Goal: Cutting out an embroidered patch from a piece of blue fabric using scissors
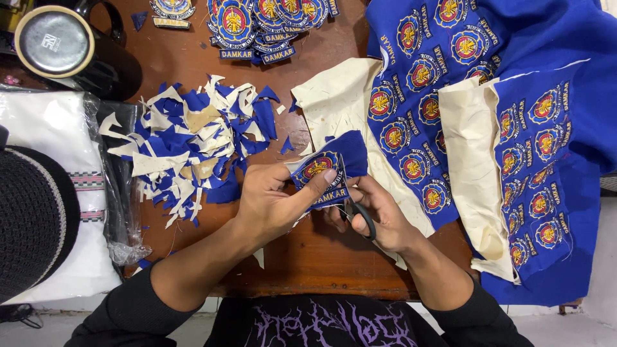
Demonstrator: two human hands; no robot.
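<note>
One round embroidered patch on a scrap of blue cloth sits between two bare hands, above the near edge of the brown wooden surface. The left hand pinches the scrap, thumb flat over the gold-and-red stitched circle, its grip closed on the fabric. The right hand is wrapped around one pair of small black-handled scissors, fingers closed on the handles, the blades meeting the scrap's edge.

To the left lies one loose heap of offcuts — jagged blue slivers mixed with cream and tan backing pieces, too many to count. At the far edge rests one stack of finished cut-out patches, overlapping, roughly ten, with one more lying apart beside it.

On the right spreads one large sheet of blue fabric, folded over itself, carrying rows of uncut patches — about thirty visible — with its stiff cream backing turned up in two places.

One black mug with a round lid stands far left, near one black knitted cap.
</note>
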